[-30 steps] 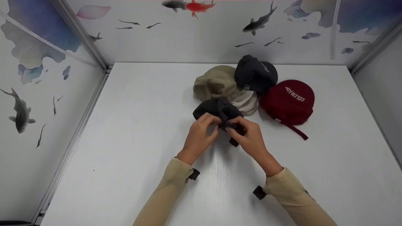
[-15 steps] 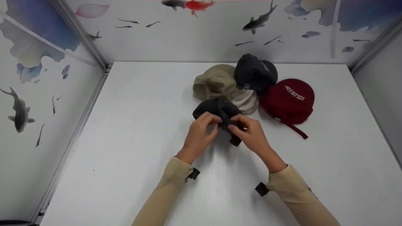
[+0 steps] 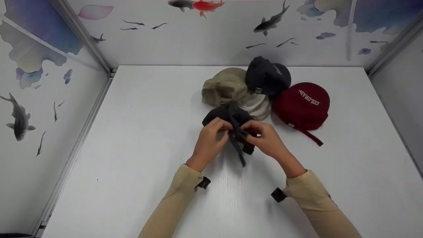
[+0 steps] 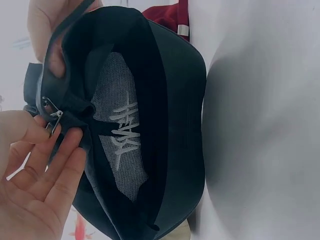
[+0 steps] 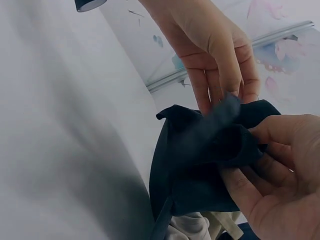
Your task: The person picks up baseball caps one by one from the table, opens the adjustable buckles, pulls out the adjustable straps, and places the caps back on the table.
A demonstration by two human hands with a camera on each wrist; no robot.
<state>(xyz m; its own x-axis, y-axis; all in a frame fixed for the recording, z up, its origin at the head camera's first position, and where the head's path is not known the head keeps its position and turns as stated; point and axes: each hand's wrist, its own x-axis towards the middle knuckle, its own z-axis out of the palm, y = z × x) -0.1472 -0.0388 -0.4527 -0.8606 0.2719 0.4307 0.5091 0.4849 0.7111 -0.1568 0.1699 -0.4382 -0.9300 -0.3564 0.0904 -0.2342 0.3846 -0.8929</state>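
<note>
Both hands hold a dark cap (image 3: 218, 114) over the middle of the table. Its inside, with a mesh lining and white stitched lettering, faces the left wrist camera. My left hand (image 3: 210, 138) pinches a small metal buckle (image 4: 56, 117) on the back strap between thumb and index finger. Opposite it, my right hand (image 3: 266, 137) grips the cap's dark cloth beside the buckle, thumb against fingers. From between the hands the loose strap end (image 3: 238, 152) hangs toward the wearer; it looks blurred in the right wrist view.
Behind the held cap lie a khaki cap (image 3: 228, 82), a whitish cap (image 3: 259, 107) and a dark grey cap (image 3: 267, 77), bunched together. A red cap (image 3: 305, 105) sits to their right, its strap trailing forward. Printed white walls (image 3: 211, 43) border the white table (image 3: 148, 132).
The strap's loose end now hangs down between the hands, where earlier it did not show. My right hand and forearm have shifted slightly right; the left hand stays nearly still.
</note>
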